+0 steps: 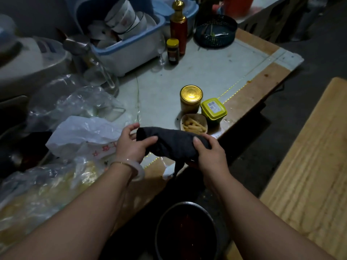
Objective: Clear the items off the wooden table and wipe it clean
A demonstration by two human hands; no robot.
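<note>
A dark grey cloth, bunched into a roll, is held just above the near edge of the wooden table. My left hand grips its left end and my right hand grips its right end; one corner of the cloth hangs down over the edge. Just beyond the cloth stand a gold-lidded jar, a yellow-green lidded tub and a small bowl of pale yellow strips. A light mat covers most of the tabletop.
Plastic bags crowd the table's left side. At the back are a blue-and-white bin of bowls, a red bottle, a small dark jar, a wine glass and a dark basket. A metal bowl sits below; a wooden bench at right.
</note>
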